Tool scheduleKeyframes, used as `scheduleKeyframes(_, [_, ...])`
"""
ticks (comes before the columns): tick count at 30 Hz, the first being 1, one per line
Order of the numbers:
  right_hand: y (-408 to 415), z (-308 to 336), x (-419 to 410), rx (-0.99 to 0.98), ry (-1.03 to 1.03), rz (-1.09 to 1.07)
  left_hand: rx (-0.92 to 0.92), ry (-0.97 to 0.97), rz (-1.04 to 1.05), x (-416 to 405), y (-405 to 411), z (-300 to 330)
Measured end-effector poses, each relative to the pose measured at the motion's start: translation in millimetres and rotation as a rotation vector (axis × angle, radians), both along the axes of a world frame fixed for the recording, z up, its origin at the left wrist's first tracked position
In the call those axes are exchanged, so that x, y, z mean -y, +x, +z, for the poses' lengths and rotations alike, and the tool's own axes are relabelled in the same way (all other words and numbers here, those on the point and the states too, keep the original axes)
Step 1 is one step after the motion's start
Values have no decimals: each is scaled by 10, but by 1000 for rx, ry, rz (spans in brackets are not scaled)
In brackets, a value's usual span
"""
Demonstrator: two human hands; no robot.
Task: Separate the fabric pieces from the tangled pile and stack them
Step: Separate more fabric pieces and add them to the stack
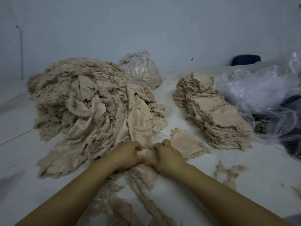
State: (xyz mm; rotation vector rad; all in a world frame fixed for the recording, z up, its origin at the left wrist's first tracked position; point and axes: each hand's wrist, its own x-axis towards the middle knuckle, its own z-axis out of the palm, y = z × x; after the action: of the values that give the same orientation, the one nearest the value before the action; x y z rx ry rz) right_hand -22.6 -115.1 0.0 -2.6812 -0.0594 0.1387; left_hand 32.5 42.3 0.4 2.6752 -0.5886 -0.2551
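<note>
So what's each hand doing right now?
Left hand: pinching the cloth piece.
Right hand: pinching the same cloth piece.

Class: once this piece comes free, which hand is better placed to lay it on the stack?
Probably the right hand: the small stack lies just beside it, the tangled pile on the left hand side.
</note>
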Motion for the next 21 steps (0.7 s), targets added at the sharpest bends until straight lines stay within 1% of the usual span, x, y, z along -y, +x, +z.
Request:
scheduleKeyframes(1, [12, 1, -19, -1, 45, 3, -45, 58, -26, -20, -9, 3])
scheduleKeyframes(2, [17, -8, -25, 13, 121, 5, -85, 44, -25, -45, -19, 18])
scheduleKeyframes(3, [12, -8, -25, 10, 193, 9, -136, -63, 7, -72, -30, 45])
scheduleKeyframes(4, [-2, -2, -18, -12, 252, 13, -218, -250, 72, -98, -41, 80])
scheduleKeyframes(6, [-37, 37, -11, -83, 386, 29, -431, -722, 204, -129, -52, 137])
scheduleKeyframes(7, [-55, 67, -7, -133, 468, 38, -473, -867, 226, -141, -48, 157])
scheduleKeyframes(8, [-72, 109, -1, -180, 531, 44, -443, -899, 211, -151, -37, 178])
scheduleKeyframes(10, [-63, 207, 15, -250, 557, 40, -316, -806, 80, -155, -34, 208])
scheduleKeyframes(11, [-34, 241, 41, -263, 567, 23, -309, -791, 5, -152, -37, 224])
scheduleKeyframes(13, [-3, 312, 108, -230, 664, 26, -380, -784, -104, -150, -53, 268])
scheduleKeyframes(15, [0, 348, 171, -177, 718, 159, -417, -713, -184, -130, -67, 310])
scheduleKeyframes(17, [6, 330, 206, -178, 725, 293, -369, -632, -190, -121, -37, 340])
scheduleKeyframes(19, [4, 300, 228, -189, 759, 286, -199, -527, -135, -136, 1, 365])
scheduleKeyframes(20, [-7, 285, 245, -204, 805, 266, -118, -514, -75, -160, 32, 368])
scheduleKeyframes(21, [-16, 257, 261, -225, 839, 256, -61, -550, 4, -205, 62, 374])
